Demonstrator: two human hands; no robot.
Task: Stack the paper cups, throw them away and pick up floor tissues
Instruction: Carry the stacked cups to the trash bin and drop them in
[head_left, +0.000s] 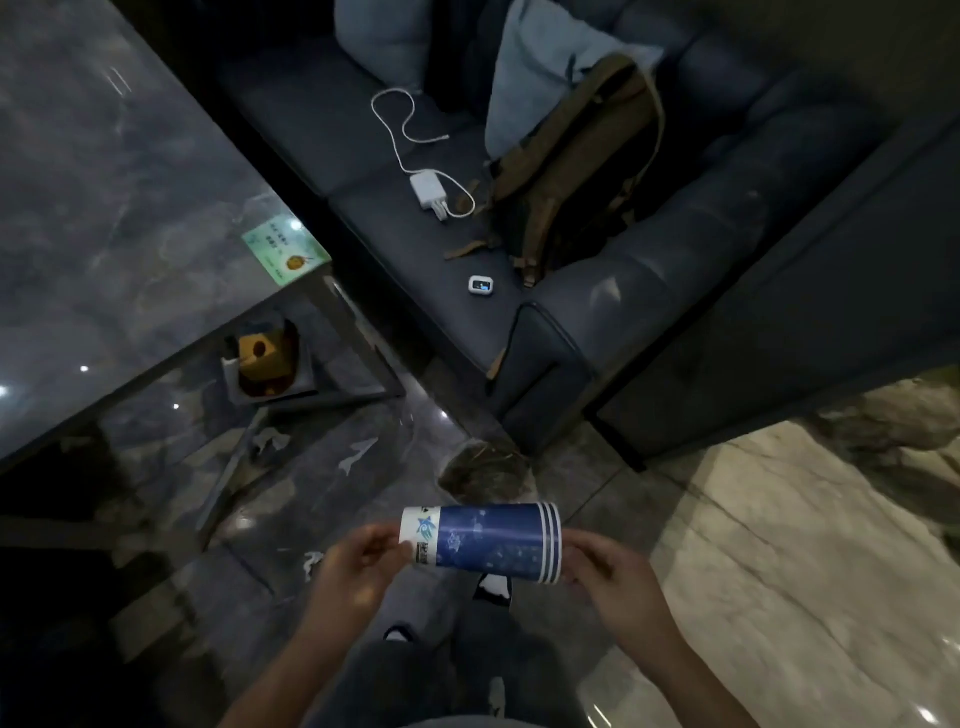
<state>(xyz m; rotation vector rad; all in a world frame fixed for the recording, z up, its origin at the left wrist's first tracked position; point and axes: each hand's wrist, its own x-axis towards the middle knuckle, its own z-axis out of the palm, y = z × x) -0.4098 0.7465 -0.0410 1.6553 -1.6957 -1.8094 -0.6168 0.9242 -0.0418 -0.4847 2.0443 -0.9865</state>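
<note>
Cups: a nested stack of paper cups (483, 540) lies sideways in mid-air at about 6 o'clock in the view, base toward 9 o'clock, rims toward 3 o'clock; several rim lines show, so the stacking looks done.
Left hand (358, 566): fingers closed on the base end of the stack, steadying it.
Right hand (608, 571): fingers closed around the rim end; held from both ends, probably to press the cups snugly together.
Bin: a small waste bin (270, 364) with yellow rubbish sits under the worktop (104, 208) at roughly 9 o'clock, well apart from the stack; it looks the likely place for throwing away.
Tissues: pale scraps of tissue on the floor, one (358, 454) at 12 o'clock from the left hand, another (270, 441) near the worktop's leg, a third (311, 564) just beside the left hand in the view; none picked up yet.
Sofa (675, 234): carries a backpack (576, 171) and a charger (428, 189), not part of the job.
</note>
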